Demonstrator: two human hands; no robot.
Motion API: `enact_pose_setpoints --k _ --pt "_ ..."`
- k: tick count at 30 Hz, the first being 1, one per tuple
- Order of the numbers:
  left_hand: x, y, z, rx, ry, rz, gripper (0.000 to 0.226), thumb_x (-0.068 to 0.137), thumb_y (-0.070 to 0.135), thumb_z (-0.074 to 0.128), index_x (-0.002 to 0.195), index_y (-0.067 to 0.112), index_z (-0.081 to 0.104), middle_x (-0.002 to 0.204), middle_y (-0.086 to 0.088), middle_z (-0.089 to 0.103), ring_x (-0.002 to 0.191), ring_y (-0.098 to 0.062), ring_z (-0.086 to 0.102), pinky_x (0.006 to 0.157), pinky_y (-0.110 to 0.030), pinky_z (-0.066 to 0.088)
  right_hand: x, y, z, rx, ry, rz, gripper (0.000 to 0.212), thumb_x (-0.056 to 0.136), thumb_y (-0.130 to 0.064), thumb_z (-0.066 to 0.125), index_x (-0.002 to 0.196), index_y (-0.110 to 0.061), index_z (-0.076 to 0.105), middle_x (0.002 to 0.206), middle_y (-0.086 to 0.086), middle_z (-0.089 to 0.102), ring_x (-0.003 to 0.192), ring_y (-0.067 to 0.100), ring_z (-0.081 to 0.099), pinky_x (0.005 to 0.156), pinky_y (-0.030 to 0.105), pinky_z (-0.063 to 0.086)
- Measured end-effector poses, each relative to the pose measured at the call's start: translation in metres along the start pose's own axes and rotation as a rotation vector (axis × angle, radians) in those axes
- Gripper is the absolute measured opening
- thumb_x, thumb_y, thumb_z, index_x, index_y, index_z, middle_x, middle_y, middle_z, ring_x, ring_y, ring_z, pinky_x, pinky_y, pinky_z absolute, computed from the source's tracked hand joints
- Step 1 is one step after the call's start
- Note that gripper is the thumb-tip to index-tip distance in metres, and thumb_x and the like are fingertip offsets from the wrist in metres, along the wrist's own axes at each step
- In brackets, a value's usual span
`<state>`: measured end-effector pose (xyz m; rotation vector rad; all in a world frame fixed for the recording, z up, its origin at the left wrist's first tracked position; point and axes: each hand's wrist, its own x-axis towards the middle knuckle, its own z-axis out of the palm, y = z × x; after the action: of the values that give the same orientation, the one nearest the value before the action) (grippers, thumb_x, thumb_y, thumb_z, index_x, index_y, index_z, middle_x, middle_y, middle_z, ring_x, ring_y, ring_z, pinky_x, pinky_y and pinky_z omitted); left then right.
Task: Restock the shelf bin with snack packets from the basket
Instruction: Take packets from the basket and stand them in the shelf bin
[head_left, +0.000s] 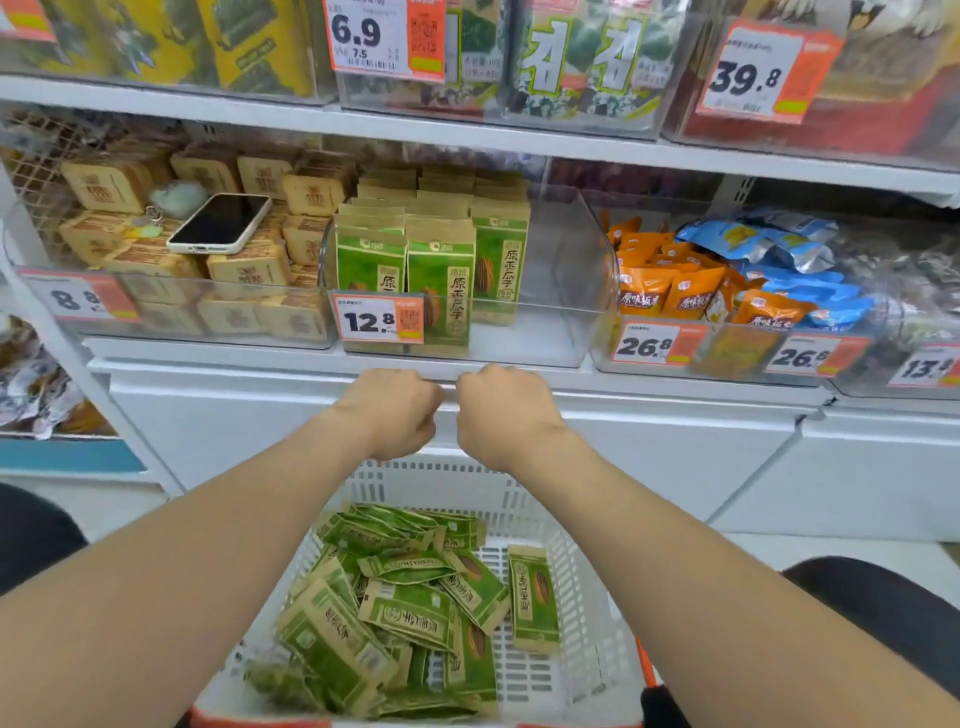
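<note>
Shop shelving (467, 130) is filling the view beyond both hands. The left hand (395, 413) and right hand (501, 415) are hovering side by side, each clenched into a fist and gripping nothing visible. Just above and beyond them the clear bin (571, 270) is standing partly stocked, its right side bare. Below the hands, green packets (410, 613) are lying loose in the white basket (582, 597). They are looking light, crinkly and slightly slick, so pinching one by a flat sealed edge is probably the surest hold.
</note>
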<state>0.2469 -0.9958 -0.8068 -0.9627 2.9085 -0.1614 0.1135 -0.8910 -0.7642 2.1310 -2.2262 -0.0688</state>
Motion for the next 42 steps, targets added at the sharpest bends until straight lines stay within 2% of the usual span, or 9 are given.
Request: enact_pose_setpoints --k 5,10,17,25,28,30,35,39,42 --pt "-0.04 0.014 0.071 -0.102 -0.182 -0.096 0.006 0.098 0.026 0.051 0.093 0.024 0.055 0.104 -0.006 0.068 0.099 -0.032 0.066 0.069 -0.035 0.041 -0.023 -0.013 0.071 0.156 -0.29 -0.034 0.022 0.096 -0.013 0.05 0.113 -0.014 0.065 0.109 0.011 0.062 0.088 0.033 0.059 0.076 0.038 0.051" --pt "-0.086 0.017 0.14 -0.209 -0.432 -0.204 0.018 0.098 0.013 0.054 0.107 0.022 0.067 0.115 -0.005 0.068 0.103 -0.027 0.064 0.087 -0.039 0.054 -0.059 -0.029 0.159 0.258 -0.436 0.022 0.02 0.096 -0.007 0.051 0.105 -0.015 0.066 0.099 0.009 0.069 0.083 0.03 0.066 0.077 0.045 0.061" --pt "-0.126 0.018 0.183 -0.24 -0.723 -0.269 0.062 0.089 -0.012 0.054 0.142 0.02 0.05 0.169 -0.009 0.021 0.131 -0.042 0.054 0.101 -0.047 0.052 -0.104 -0.045 0.217 0.266 -0.558 0.02 0.025 0.095 -0.002 0.047 0.108 -0.015 0.064 0.095 0.006 0.068 0.082 0.028 0.065 0.068 0.036 0.053" --pt "-0.13 0.036 0.178 -0.023 -0.591 -0.112 0.023 0.089 0.006 0.072 0.103 0.023 0.063 0.137 -0.002 0.05 0.131 -0.028 0.042 0.119 -0.05 0.033 -0.09 -0.047 0.203 0.479 -0.579 0.087 0.03 0.099 -0.008 0.047 0.12 -0.014 0.069 0.115 0.006 0.071 0.093 0.026 0.066 0.08 0.034 0.054" --pt "-0.135 0.036 0.175 -0.036 -0.622 -0.13 0.021 0.097 0.012 0.066 0.114 0.023 0.061 0.13 -0.003 0.06 0.131 -0.027 0.047 0.118 -0.049 0.031 -0.078 -0.051 0.179 0.624 -0.562 0.056 0.031 0.104 -0.017 0.05 0.128 -0.014 0.068 0.131 0.004 0.066 0.102 0.023 0.064 0.087 0.031 0.051" --pt "-0.138 0.034 0.176 -0.117 -0.632 -0.152 0.025 0.101 0.015 0.061 0.124 0.024 0.056 0.127 -0.003 0.064 0.128 -0.028 0.053 0.11 -0.044 0.037 -0.07 -0.055 0.163 0.724 -0.499 0.035 0.031 0.105 -0.019 0.05 0.132 -0.014 0.067 0.13 0.002 0.066 0.105 0.016 0.063 0.093 0.03 0.049" --pt "-0.131 0.026 0.163 -0.541 -0.552 -0.316 0.017 0.099 0.029 0.07 0.116 0.031 0.069 0.121 0.007 0.068 0.108 -0.014 0.059 0.107 -0.038 0.046 -0.061 -0.043 0.152 0.848 -0.324 0.129 0.029 0.103 -0.01 0.049 0.121 -0.02 0.07 0.07 -0.008 0.062 0.053 0.003 0.054 0.056 0.021 0.047" --pt "-0.114 0.017 0.142 -1.087 -0.365 -0.481 0.016 0.1 0.031 0.07 0.113 0.024 0.076 0.104 0.004 0.079 0.091 -0.012 0.076 0.079 -0.03 0.062 -0.069 -0.021 0.157 0.756 -0.294 0.164 0.05 0.086 -0.011 0.071 0.13 -0.034 0.063 0.12 -0.006 0.064 0.113 0.014 0.06 0.097 0.034 0.054" --pt "-0.11 0.018 0.121 -1.468 -0.314 -0.602 0.022 0.108 0.025 0.058 0.117 0.016 0.075 0.095 -0.005 0.081 0.082 -0.018 0.078 0.073 -0.032 0.061 -0.074 -0.013 0.153 0.882 -0.281 0.133 0.073 0.081 -0.01 0.08 0.141 -0.042 0.052 0.138 -0.006 0.053 0.126 0.019 0.055 0.103 0.035 0.052"
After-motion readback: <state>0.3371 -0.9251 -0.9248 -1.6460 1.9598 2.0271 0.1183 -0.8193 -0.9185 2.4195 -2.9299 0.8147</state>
